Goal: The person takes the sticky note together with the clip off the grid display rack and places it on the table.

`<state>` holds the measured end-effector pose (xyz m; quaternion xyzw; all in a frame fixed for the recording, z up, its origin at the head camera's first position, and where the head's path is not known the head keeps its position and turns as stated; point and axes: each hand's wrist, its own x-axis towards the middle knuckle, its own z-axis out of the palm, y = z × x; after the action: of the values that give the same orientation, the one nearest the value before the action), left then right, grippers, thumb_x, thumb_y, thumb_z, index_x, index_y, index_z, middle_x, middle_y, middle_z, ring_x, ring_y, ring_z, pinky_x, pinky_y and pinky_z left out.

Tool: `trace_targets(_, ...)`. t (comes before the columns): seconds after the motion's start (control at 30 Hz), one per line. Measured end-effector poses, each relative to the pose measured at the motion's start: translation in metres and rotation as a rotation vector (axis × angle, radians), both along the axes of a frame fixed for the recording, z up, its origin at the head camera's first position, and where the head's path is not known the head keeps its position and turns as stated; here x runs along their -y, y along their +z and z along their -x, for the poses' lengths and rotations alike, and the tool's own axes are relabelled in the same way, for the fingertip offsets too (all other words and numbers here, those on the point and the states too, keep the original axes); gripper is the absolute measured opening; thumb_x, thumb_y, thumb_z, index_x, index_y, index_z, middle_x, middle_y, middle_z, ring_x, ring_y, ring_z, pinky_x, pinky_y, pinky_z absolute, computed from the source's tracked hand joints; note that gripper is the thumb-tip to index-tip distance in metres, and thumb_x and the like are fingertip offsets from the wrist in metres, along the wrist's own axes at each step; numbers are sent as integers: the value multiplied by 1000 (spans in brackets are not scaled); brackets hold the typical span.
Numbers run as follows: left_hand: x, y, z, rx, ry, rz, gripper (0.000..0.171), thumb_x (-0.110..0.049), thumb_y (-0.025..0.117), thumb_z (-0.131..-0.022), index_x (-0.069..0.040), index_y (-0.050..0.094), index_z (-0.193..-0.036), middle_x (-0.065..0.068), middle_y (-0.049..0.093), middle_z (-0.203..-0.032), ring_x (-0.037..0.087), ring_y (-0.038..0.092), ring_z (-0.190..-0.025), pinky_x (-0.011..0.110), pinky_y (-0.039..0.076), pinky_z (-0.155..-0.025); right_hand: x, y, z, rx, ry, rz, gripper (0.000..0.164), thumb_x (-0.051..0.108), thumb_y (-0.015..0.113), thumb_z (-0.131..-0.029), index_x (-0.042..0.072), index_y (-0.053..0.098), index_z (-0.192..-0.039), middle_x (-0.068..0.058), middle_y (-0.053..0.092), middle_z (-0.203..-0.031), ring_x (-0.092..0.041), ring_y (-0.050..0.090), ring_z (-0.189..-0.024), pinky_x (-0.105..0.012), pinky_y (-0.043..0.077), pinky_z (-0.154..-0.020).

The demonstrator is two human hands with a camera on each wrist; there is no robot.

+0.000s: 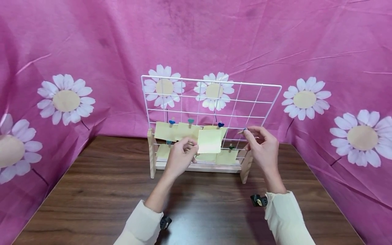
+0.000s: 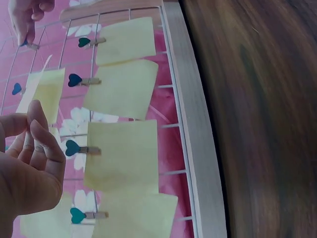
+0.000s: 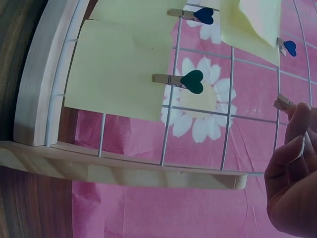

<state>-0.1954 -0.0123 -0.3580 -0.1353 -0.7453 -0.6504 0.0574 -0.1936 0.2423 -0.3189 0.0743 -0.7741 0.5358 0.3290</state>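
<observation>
My left hand (image 1: 180, 154) pinches a pale yellow paper note (image 1: 209, 141) by its left edge, upright in front of a white wire grid (image 1: 211, 81). The held note overlaps another note clipped behind it by a dark blue heart clothespin (image 1: 221, 125). My right hand (image 1: 263, 146) grips a small wooden clothespin (image 3: 282, 102) between thumb and fingertips, near the grid's right side. A bit of its blue heart shows in the head view. Yellow notes hang in two rows, such as the upper left note (image 1: 165, 131) and the lower right note (image 1: 227, 157).
Wooden feet (image 1: 151, 154) carry the grid, with a pale wooden base bar (image 1: 199, 167) between them. It stands on a dark brown wooden table (image 1: 101, 190). A pink cloth (image 1: 122, 41) with daisies hangs behind and along both sides.
</observation>
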Motion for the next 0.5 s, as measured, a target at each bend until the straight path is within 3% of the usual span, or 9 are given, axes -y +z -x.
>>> trace_targets(0.13,8,-2,0,-12,15,8,10,-10,62,-98,-3,67,-104,15,69,-82,31,67,-59,24,44,-48,-3,-2,-2,20,-10,15,15,5,72,-94,-5,73,-105,19,70,-75,-8,57,-45,-20,48,-44)
trace_targets(0.27,17,-2,-1,-11,52,4,10,-8,63,-97,-2,67,-104,12,69,-80,26,66,-56,24,44,-47,-1,2,-7,31,-1,26,15,-1,69,-94,-11,70,-106,22,68,-74,-7,55,-44,-19,48,-44)
trace_targets(0.43,26,1,-4,0,81,-7,9,-7,63,-97,-3,67,-104,11,71,-78,30,66,-56,23,46,-47,5,11,-19,41,6,24,15,-6,66,-93,-16,67,-104,6,72,-76,-10,57,-44,-18,47,-44)
trace_targets(0.5,29,1,-4,-6,85,-5,9,-6,63,-97,-2,67,-104,12,71,-78,28,65,-54,23,45,-47,2,6,-17,58,7,32,14,-4,66,-94,-14,68,-104,1,73,-77,-10,57,-44,-18,48,-45)
